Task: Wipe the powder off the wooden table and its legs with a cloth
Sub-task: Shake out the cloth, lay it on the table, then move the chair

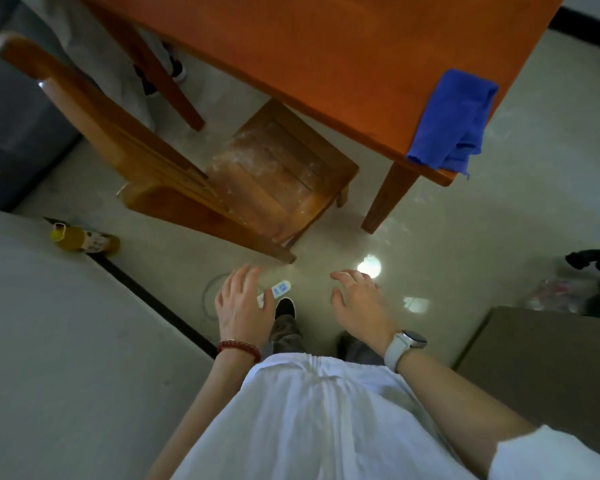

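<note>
Both of my hands are empty and hang over the floor well short of the wooden table [343,46]: the left hand [243,306], with a red bead bracelet [239,348] at its wrist, and the right hand [361,306], with a white watch [404,344], each have their fingers spread and loose, grasping nothing. I see the blue cloth [454,119] lying crumpled on the table's near corner, drooping over the edge just above the table leg [388,195]. Beside that leg, pushed partly under the table, stands a wooden chair [174,168] with white powder [257,161] dusted across its seat.
</note>
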`<action>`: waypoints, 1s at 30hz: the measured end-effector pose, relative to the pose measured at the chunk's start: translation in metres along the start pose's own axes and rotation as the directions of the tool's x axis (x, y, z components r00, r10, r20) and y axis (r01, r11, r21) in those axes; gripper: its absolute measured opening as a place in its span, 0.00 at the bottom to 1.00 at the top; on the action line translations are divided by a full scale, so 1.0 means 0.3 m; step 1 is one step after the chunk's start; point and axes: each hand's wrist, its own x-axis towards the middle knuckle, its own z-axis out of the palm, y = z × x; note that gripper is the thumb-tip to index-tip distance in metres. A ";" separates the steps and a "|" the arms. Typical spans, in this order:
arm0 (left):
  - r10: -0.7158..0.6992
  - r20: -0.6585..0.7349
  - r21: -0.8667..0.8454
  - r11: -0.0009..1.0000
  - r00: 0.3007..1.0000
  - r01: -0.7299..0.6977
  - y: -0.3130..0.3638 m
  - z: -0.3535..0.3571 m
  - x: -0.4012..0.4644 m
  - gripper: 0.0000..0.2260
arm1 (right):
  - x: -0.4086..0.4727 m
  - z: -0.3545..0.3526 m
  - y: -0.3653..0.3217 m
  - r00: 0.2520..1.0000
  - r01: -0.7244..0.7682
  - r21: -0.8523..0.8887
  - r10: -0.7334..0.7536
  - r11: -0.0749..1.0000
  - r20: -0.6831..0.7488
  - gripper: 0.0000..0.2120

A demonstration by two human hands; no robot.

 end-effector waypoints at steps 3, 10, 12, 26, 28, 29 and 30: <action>0.028 -0.027 -0.009 1.000 0.999 -0.028 -0.094 -0.047 0.043 0.19 | 0.027 0.023 -0.108 0.997 0.068 0.003 -0.067 0.998 -0.030 0.17; 0.141 0.049 -0.028 0.990 0.989 -0.140 -0.368 -0.147 0.222 0.19 | 0.106 0.091 -0.408 0.982 0.020 0.121 0.003 0.992 -0.189 0.16; 0.214 0.006 -0.066 0.975 0.977 -0.213 -0.430 -0.202 0.288 0.18 | 0.113 0.115 -0.501 0.965 -0.007 0.195 0.058 0.981 -0.257 0.16; 0.662 -0.562 0.030 0.615 0.496 -0.788 -0.455 -0.566 0.563 0.22 | 0.115 0.115 -0.936 0.778 0.232 0.300 0.008 0.925 -0.628 0.28; 0.733 -0.475 0.123 0.603 0.487 -0.788 -0.442 -0.589 0.624 0.22 | 0.141 0.127 -0.960 0.783 0.150 0.232 0.028 0.961 -0.622 0.29; 0.751 -0.426 0.149 0.609 0.505 -0.779 -0.438 -0.597 0.658 0.22 | 0.153 0.130 -0.965 0.773 0.116 0.203 0.040 0.972 -0.633 0.28; 0.758 -0.383 0.164 0.619 0.528 -0.768 -0.437 -0.604 0.691 0.22 | 0.164 0.130 -0.968 0.756 0.095 0.171 0.041 0.981 -0.653 0.26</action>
